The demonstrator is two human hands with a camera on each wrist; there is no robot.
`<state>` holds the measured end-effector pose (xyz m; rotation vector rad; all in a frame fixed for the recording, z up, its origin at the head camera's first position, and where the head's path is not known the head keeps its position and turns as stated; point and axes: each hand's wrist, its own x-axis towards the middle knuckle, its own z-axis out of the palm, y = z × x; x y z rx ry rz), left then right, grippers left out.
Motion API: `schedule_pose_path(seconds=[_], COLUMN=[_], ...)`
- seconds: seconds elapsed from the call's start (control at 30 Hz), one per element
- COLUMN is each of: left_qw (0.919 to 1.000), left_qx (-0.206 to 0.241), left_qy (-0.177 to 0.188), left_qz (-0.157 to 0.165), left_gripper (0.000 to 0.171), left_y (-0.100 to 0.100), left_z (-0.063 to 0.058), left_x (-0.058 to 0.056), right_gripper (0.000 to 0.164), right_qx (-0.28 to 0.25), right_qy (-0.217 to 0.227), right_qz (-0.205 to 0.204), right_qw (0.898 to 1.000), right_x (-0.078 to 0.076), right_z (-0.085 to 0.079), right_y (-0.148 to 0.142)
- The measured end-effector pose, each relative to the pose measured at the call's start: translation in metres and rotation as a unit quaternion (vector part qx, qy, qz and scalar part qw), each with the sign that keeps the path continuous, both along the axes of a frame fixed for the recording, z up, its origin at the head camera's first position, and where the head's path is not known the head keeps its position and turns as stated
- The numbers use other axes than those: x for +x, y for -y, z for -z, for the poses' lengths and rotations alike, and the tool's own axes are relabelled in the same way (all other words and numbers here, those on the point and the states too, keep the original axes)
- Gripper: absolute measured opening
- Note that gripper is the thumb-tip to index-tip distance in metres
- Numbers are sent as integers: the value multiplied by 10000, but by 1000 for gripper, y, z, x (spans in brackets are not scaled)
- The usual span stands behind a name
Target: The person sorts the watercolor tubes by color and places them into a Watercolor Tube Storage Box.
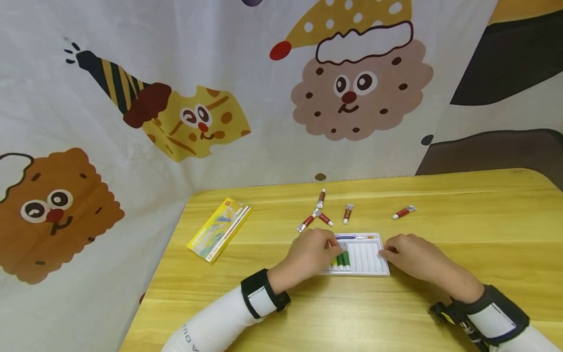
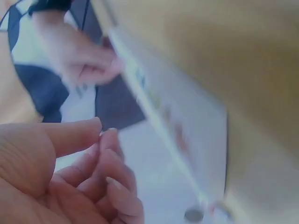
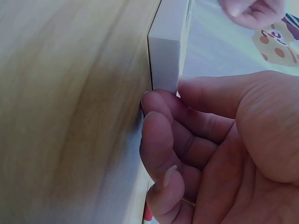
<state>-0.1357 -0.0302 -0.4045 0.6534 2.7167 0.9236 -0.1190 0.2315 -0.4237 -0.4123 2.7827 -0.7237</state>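
Observation:
A white paint tray (image 1: 366, 258) with narrow grooves lies on the table. Yellow and green paint tubes (image 1: 346, 261) fill grooves near its middle, and a paintbrush (image 1: 354, 237) rests along its far side. My left hand (image 1: 310, 252) is over the tray's left part, hiding it, with thumb and fingertips close over the tubes. In the left wrist view its fingers are loosely curled, thumb near the index fingertip, with nothing between them. At the tray's right end my right hand (image 1: 420, 259) pinches the corner between thumb and fingers, as the right wrist view shows.
Several paint tubes with red labels lie loose behind the tray, one red tube (image 1: 403, 212) off to the right. To the left sits a yellow paint box (image 1: 220, 230). A patterned cloth (image 1: 264, 156) hangs along the far edge of the wooden table (image 1: 334, 313).

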Motion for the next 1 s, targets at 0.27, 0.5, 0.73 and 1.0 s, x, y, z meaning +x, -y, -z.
schedule_pose_path(seconds=[0.27,0.5,0.73,1.0], left_qw=[9955,9904,9927,9930], left_qx=[-657,-1088,-739,-639], left_qy=[241,518,710,753], left_qz=[-644,-683,-637,-641], left_gripper=[20,33,47,44], left_y=[40,52,50,53], left_z=[-11,-7,1,6], left_x=[-6,-5,-5,-7], right_gripper=[23,25,25,27], right_qx=[-30,6,39,-3], right_qy=[-9,-17,-20,-113], right_qz=[-19,18,26,-29], right_qw=[10000,10000,10000,9999], right_x=[-1,1,1,0], right_z=[4,-1,-2,2], right_y=[0,1,-1,-1])
